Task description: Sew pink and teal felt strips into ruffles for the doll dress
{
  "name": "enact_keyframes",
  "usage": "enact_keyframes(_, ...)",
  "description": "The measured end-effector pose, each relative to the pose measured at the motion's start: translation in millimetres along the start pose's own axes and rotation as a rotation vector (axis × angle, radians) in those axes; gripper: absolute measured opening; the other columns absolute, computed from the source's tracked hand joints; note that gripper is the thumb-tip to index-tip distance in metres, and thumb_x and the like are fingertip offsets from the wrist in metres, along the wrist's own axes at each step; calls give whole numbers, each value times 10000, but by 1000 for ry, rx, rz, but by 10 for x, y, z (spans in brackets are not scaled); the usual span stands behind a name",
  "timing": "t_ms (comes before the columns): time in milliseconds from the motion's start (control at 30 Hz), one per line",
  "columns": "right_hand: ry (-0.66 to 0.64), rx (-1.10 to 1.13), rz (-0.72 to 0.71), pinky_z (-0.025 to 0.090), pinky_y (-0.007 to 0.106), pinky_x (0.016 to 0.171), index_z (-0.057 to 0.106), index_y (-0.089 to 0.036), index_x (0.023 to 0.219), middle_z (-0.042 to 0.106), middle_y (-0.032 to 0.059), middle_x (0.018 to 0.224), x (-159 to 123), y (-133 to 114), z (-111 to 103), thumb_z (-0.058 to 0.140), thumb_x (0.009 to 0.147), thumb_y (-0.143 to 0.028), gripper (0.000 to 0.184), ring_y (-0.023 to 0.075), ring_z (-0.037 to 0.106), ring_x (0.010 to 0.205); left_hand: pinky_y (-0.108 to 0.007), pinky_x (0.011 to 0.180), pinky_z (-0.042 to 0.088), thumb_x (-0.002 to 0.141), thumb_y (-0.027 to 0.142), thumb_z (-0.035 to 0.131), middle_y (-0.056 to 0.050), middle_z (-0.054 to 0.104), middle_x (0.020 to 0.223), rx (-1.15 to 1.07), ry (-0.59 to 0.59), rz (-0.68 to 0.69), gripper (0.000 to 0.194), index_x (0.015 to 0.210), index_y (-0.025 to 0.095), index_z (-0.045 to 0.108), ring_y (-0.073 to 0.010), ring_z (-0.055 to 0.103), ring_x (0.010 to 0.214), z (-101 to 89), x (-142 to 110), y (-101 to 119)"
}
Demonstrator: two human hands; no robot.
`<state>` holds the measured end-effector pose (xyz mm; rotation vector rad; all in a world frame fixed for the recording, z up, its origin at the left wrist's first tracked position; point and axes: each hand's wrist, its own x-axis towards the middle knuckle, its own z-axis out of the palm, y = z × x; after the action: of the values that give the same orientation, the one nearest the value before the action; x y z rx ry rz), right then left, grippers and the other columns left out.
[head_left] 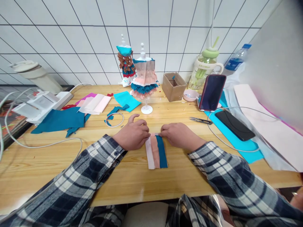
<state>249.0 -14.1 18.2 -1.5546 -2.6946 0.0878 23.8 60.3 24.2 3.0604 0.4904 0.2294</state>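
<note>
A small striped fabric piece (155, 153) in pale pink, peach and teal lies on the table in front of me, its far edge between my two hands. My left hand (133, 134) pinches the far left corner, with the thumb and fingers closed together and one finger raised. At the far right corner, my right hand (177, 135) is closed with its fingertips on the teal stripe. Beyond the hands stands a white mini dress form (146, 108) wearing a ruffled paper-like dress (144, 75) in grey, peach and teal. The fingertips partly cover the fabric's top edge.
A second dressed form (126, 64) stands behind. Left are a ring (114, 120), teal cloth (59, 121) and a power strip (44, 104). Right are thread snips (200, 120), a cardboard box (174, 86), a propped phone (212, 91), a flat phone (234, 124) and a loose cable.
</note>
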Motion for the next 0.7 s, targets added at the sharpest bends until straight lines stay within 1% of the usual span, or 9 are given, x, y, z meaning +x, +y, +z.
enact_keyframes(100,10,75,50,391,274,642,727,-266,977,710,19,1035,3,8,-5,482,861,-152,294,185,654,856,-549,1056,140,867,218,512,-9,716,835,3,7,-7,220,871,269,725,-217,558,953,12,7,-2)
enact_keyframes(233,147,213,230,413,261,715,676,-239,1071,718,8,1034,17,52,32,485,842,-144,313,171,648,898,-529,1039,172,880,265,528,-13,711,863,-43,36,-52,188,864,252,714,-202,575,930,79,4,-30)
enact_keyframes(300,206,265,263,411,260,715,661,-236,1094,713,9,1035,39,44,52,500,866,-189,282,163,642,878,-526,1037,174,890,286,524,-14,709,859,-52,42,-65,192,847,246,706,-202,580,932,100,3,-36)
enact_keyframes(367,204,320,252,407,256,719,679,-242,1049,709,12,996,74,10,78,513,900,-270,224,154,634,862,-527,1036,172,895,293,521,-13,709,852,-53,44,-63,196,841,245,703,-202,582,931,103,4,-31)
enact_keyframes(433,165,340,268,402,259,716,698,-237,967,696,22,918,116,-30,114,542,903,-345,200,156,623,838,-528,1036,173,895,291,523,-13,708,847,-52,47,-65,193,842,241,701,-200,584,924,97,7,-23)
enact_keyframes(533,126,340,312,395,258,704,689,-221,872,666,29,872,166,-59,173,606,862,-326,134,158,606,819,-533,1043,169,904,298,508,-17,698,829,-63,42,-80,217,813,230,694,-201,586,915,98,16,-15)
enact_keyframes(567,121,351,317,394,254,700,681,-216,858,660,28,870,174,-59,187,621,847,-299,103,156,603,815,-528,1042,181,908,317,505,-21,694,836,-82,47,-100,224,828,231,695,-204,585,919,105,19,-14)
enact_keyframes(633,119,387,308,392,248,699,667,-208,833,658,27,869,177,-54,198,634,824,-251,54,152,600,816,-486,1018,257,904,393,519,-41,689,922,-162,89,-184,245,988,237,687,-217,576,961,127,27,-11)
enact_keyframes(700,135,431,288,388,245,693,657,-208,826,671,19,863,167,-55,189,633,816,-233,37,149,603,810,-428,964,341,878,487,544,-68,664,1061,-279,124,-302,411,1193,232,614,-233,557,1028,146,36,-3)
